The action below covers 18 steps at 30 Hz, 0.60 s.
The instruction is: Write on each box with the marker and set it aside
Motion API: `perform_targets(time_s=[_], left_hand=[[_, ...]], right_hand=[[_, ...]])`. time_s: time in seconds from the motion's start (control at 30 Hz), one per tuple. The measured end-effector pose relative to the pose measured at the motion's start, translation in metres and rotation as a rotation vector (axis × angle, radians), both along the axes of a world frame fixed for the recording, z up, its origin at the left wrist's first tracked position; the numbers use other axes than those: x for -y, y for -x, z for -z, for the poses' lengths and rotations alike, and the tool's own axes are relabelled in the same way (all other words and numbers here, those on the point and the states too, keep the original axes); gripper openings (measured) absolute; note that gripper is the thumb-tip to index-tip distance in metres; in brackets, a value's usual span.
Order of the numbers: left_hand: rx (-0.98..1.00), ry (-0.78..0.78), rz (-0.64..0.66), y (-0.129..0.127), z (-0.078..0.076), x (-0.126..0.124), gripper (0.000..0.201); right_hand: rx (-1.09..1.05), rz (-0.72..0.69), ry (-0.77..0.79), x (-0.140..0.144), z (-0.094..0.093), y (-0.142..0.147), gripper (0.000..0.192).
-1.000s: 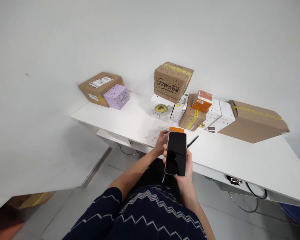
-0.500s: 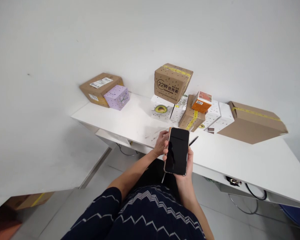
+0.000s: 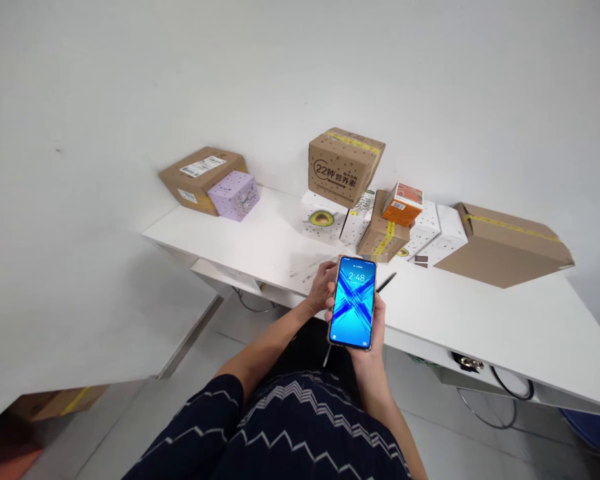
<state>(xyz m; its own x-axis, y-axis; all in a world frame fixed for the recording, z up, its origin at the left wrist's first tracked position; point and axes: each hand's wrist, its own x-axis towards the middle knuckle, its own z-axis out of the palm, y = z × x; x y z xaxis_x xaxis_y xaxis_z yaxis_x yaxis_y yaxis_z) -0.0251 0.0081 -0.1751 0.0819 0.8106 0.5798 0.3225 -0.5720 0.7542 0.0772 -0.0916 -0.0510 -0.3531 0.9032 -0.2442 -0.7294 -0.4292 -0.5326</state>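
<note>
Phone held over table edge at frame centre; drop is the main hazard.

White table [image 3: 480, 320] carries, from upper left to right, stacked cardboard boxes [image 3: 345, 163], the topmost tilted on white cartons and liable to slide if the table is jolted. Right hand [image 3: 375, 333] wraps the lit phone [image 3: 353, 302] from below, fingers curled on its edges; left hand [image 3: 321, 285] touches its left side, fingers bent. A loose grip could drop it to the floor. Pen [image 3: 386, 283] lies just beside.

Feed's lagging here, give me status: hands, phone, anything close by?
Right hand grips phone, screen lit, 2:48. Left hand at its left edge. Black pen and boxes on white table just beyond.
</note>
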Motion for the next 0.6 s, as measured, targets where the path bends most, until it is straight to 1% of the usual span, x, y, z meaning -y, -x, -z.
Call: perform_targets(time_s=[0.07,0.1,0.17,0.2,0.27,0.3,0.33,0.37,0.4,0.47,0.53,0.6], left_hand=[[-0.005,-0.062,-0.001,0.001,-0.001,0.001,0.034],[-0.008,-0.1,-0.001,0.002,-0.001,0.001,0.037],[-0.012,-0.156,-0.001,0.004,-0.002,0.001,0.04],[-0.014,-0.167,-0.006,0.004,-0.003,0.002,0.04],[-0.025,-0.166,-0.011,0.004,-0.003,0.002,0.038],[-0.03,-0.156,-0.007,0.004,-0.004,0.002,0.039],[-0.031,-0.149,-0.003,0.004,-0.004,0.002,0.039],[-0.029,-0.147,0.001,0.004,-0.004,0.002,0.04],[-0.024,-0.151,0.005,0.004,-0.004,0.002,0.04],[-0.014,-0.16,0.013,0.004,-0.004,0.002,0.041],[-0.013,-0.16,0.019,0.004,-0.003,0.002,0.041],[-0.014,-0.15,0.023,0.005,-0.003,0.001,0.041]], right_hand=[[0.017,0.016,-0.004,-0.001,-0.001,-0.006,0.055],[0.047,0.046,-0.002,-0.002,0.0,-0.011,0.054],[0.173,0.174,0.002,-0.003,0.005,-0.028,0.053],[0.275,0.277,-0.002,-0.005,0.01,-0.039,0.053],[0.58,0.51,-0.028,-0.008,0.022,-0.065,0.055],[0.789,0.642,-0.038,-0.009,0.03,-0.079,0.055],[1.04,0.738,-0.038,-0.011,0.039,-0.093,0.057],[1.295,0.779,-0.026,-0.013,0.048,-0.107,0.06],[1.516,0.786,-0.023,-0.015,0.057,-0.119,0.062],[1.859,0.725,-0.008,-0.018,0.076,-0.138,0.063],[2.068,0.661,-0.01,-0.022,0.093,-0.149,0.06],[2.173,0.62,-0.04,-0.026,0.105,-0.153,0.055]])
